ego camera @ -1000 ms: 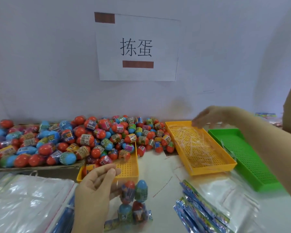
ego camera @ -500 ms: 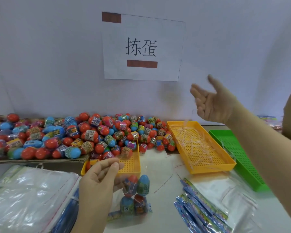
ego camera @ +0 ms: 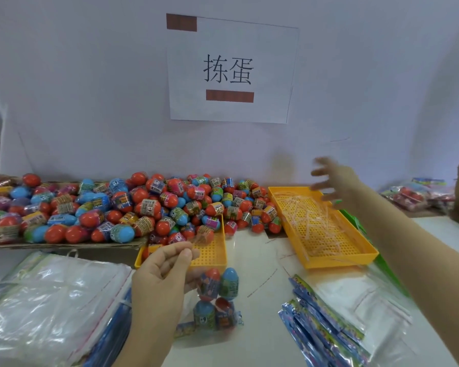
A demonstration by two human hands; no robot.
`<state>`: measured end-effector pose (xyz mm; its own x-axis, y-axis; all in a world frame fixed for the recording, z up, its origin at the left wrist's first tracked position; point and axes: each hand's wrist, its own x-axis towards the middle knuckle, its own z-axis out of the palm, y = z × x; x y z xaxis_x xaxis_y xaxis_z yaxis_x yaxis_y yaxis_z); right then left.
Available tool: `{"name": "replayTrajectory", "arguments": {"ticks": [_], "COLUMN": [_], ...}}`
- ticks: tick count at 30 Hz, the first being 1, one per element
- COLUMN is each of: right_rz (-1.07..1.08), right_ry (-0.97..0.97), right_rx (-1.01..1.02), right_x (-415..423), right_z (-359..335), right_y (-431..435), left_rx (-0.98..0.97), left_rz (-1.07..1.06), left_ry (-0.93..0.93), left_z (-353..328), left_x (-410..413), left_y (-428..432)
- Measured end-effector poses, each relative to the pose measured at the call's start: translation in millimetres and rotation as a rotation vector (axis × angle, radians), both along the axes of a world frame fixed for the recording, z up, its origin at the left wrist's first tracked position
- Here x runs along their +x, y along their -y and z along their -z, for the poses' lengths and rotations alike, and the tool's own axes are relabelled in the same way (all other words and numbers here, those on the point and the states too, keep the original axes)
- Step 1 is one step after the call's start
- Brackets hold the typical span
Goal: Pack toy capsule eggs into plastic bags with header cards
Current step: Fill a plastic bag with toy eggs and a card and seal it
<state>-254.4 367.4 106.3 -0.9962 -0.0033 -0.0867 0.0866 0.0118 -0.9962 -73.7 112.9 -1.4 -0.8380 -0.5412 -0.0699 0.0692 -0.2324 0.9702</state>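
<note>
Your left hand (ego camera: 161,283) is raised in front of you, thumb and forefinger curled together and pinching the top edge of a clear bag (ego camera: 215,300), the other fingers loosely bent behind it. The bag hangs straight down from that pinch above the table (ego camera: 257,260), long axis vertical, with its printed card end at the bottom, skewed to the lower left. Inside it four eggs (ego camera: 229,283) sit two over two, each upright with its narrow tip pointing up. Just behind your fingers lies the small tray (ego camera: 214,251), yellow, its far end buried under the pile (ego camera: 143,205) of red and blue eggs that runs along the wall to your left. Your right hand (ego camera: 334,181) is out over the far end of the strip tray (ego camera: 326,234), fingers spread and straight and holding nothing you can make out, though it is blurred. That yellow tray lies at a slant, long axis running away from you, with thin clear strips scattered in it. A green tray (ego camera: 354,221) shows just beyond it, mostly behind your forearm. Near you on the right lie flat card bags (ego camera: 329,327); on the left, a heap of clear bags (ego camera: 51,295). A sign (ego camera: 231,70) hangs on the wall, and packed bags (ego camera: 414,194) sit far right.
</note>
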Motion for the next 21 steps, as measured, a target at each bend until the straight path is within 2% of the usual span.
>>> {"name": "replayTrajectory", "arguments": {"ticks": [1, 2, 3, 4, 5, 6, 7, 8, 9, 10, 12, 13, 14, 15, 16, 17, 18, 19, 21], "right_rz": [0.017, 0.040, 0.096, 0.054, 0.063, 0.042, -0.038, -0.060, -0.082, -0.135, 0.008, 0.083, 0.147, 0.279, 0.305, 0.264, 0.184, 0.107, -0.163], "right_ry": [-0.018, -0.060, -0.178, -0.124, -0.117, -0.051, -0.079, -0.015, -0.014, -0.099, -0.289, -0.380, -0.388, -0.447, -0.542, -0.625, -0.632, -0.610, -0.477], "right_rx": [-0.018, -0.134, -0.167, -0.474, -0.480, -0.397, -0.152, -0.112, -0.180, -0.273, -0.017, 0.313, 0.543, 0.652, 0.593, 0.427, 0.226, 0.145, 0.180], "right_x": [6.0, 3.0, 4.0, 1.5, 2.9, 6.6, 17.2, 19.7, 14.0, 16.0, 16.7, 18.4, 24.5, 28.3, 33.7, 46.3, 60.8, 75.2, 97.5], "right_z": [-5.4, -9.9, -16.6, -20.9, -24.4, -23.4, -24.7, -23.3, -20.5, -16.5, -4.6, 4.3, 9.2, 14.7, 17.7, 21.2, 25.3, 30.0, 51.6], "right_y": [-1.2, -2.8, -8.0, -11.4, -15.8, -14.7, -8.1, -3.7, -9.8, -10.7, -14.9, -17.0, -8.4, 1.6, 10.0, 19.9, 29.8, 41.4, 61.6], "left_rx": [-0.003, -0.009, -0.018, -0.024, -0.027, -0.032, -0.034, -0.033, -0.034, -0.034, -0.034, -0.034, -0.034, -0.032, -0.029, -0.024, -0.016, -0.007, 0.015], "left_rz": [0.000, -0.001, -0.002, -0.005, -0.010, -0.009, -0.007, -0.005, -0.002, -0.001, -0.006, -0.006, -0.005, -0.006, -0.009, -0.012, -0.017, -0.022, -0.030], "left_ry": [-0.003, -0.004, -0.002, 0.000, -0.003, -0.007, -0.009, -0.011, -0.011, -0.006, -0.004, -0.006, -0.006, -0.005, -0.004, -0.002, 0.002, 0.004, -0.002], "left_z": [-0.2, -0.3, -0.3, 0.2, 0.6, 0.9, 0.7, 0.2, -0.2, 0.3, 1.7, 1.7, 1.2, 0.5, 0.4, 0.6, 0.9, 0.7, -1.1], "left_x": [-0.4, -0.9, -1.0, -0.8, -0.7, -0.4, -0.2, -0.4, -0.8, -0.7, -0.1, 0.0, 0.4, 0.4, 0.3, 0.0, 0.0, -0.1, 0.5], "left_y": [0.5, 1.2, 1.7, 1.3, 0.8, 0.8, 0.8, 1.3, 2.0, 1.9, 1.7, 2.0, 2.4, 3.0, 3.7, 3.9, 4.2, 4.5, 5.8]}}
